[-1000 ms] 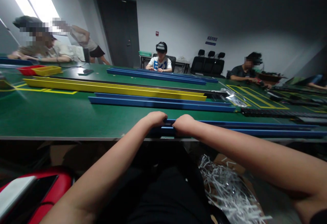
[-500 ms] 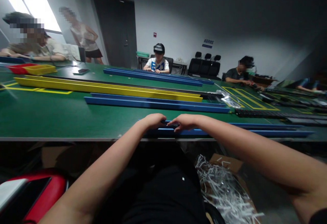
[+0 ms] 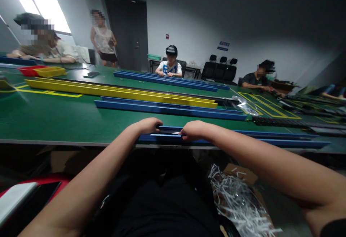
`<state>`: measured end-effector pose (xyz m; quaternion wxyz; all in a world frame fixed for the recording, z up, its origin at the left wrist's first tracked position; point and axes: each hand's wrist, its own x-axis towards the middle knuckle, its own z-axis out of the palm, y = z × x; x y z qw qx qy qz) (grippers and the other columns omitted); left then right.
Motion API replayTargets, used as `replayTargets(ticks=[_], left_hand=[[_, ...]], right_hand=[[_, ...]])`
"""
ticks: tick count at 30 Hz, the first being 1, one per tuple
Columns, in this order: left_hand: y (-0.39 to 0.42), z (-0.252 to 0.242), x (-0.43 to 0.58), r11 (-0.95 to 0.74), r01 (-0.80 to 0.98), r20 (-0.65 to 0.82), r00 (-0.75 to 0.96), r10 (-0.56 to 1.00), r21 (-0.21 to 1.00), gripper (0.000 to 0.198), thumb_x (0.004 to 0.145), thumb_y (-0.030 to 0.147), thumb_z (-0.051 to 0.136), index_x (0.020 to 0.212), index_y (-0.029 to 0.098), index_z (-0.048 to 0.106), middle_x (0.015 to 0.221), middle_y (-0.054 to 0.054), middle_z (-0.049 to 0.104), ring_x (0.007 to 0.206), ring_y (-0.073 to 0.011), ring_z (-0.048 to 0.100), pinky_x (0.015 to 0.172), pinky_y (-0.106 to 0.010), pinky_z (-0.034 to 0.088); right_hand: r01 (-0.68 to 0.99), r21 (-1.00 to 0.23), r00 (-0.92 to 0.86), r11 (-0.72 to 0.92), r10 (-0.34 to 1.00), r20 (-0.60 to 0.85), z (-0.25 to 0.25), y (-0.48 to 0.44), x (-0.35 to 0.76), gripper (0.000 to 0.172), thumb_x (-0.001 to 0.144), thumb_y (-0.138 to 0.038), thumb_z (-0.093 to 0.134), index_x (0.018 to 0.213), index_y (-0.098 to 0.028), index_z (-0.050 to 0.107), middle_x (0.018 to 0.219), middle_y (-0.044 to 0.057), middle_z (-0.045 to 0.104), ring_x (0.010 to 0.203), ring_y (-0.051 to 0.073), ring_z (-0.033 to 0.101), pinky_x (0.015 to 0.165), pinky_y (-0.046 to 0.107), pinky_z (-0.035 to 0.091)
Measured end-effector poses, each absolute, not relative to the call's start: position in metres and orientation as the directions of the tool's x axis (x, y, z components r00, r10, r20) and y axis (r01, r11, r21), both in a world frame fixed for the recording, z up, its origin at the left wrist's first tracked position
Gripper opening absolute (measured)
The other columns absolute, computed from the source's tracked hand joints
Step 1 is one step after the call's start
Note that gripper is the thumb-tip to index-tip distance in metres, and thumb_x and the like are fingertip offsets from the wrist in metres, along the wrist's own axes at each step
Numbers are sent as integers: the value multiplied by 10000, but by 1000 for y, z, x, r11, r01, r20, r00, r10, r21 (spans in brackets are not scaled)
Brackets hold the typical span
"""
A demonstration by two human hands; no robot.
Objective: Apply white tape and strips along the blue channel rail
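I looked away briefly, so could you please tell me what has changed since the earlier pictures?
The left hand has moved left along the nearest blue channel rail, widening the gap to the right hand. A small white piece now shows beside it; any grip on it is unclear. In the background, the standing person has straightened and moved right, toward the door. The yellow rail and middle blue rail stayed put.

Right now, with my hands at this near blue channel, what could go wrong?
The near blue channel lies close along the front edge of the green table, so a pull toward you might tip it off. Anything small slipping over could get lost among the pale shredded strips below.
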<state>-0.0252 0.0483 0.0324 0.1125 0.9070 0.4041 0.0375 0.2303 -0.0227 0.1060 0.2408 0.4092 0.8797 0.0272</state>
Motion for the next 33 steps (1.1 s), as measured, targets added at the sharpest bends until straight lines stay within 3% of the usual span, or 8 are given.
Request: replayTargets(ticks=[14, 22, 27, 33], left_hand=[[47, 30, -15, -571, 806, -59, 585, 809, 158, 341, 720, 399, 593, 1030, 275, 662, 1011, -34, 726, 843, -204, 637, 642, -261, 408], [43, 38, 35, -608, 786, -74, 617, 784, 109, 306, 723, 430, 603, 964, 262, 688, 942, -60, 734, 786, -216, 647, 599, -274, 412], [41, 38, 64, -668, 732, -57, 679, 732, 136, 263, 735, 426, 610, 908, 246, 690, 902, -61, 734, 775, -208, 645, 612, -271, 410], [40, 34, 56, -684, 711, -4, 694, 720, 162, 202, 782, 386, 586, 890, 237, 669, 892, -53, 722, 783, -206, 640, 609, -265, 399]], right_hand=[[758, 339, -467, 558, 826, -316, 81, -31, 220, 416, 785, -505, 585, 1031, -211, 747, 974, 145, 730, 903, 292, 696, 760, 379, 532], [774, 323, -452, 545, 832, -321, 77, -33, 216, 424, 806, -493, 567, 1003, -164, 748, 964, 175, 723, 889, 299, 695, 778, 382, 530], [782, 312, -434, 539, 831, -347, 84, -32, 219, 446, 809, -520, 575, 1106, -221, 720, 988, 132, 728, 901, 282, 694, 762, 348, 527], [771, 195, -501, 606, 767, -402, 102, -23, 245, 599, 792, -482, 641, 1371, -377, 528, 1177, 59, 691, 1010, 245, 669, 789, 297, 487]])
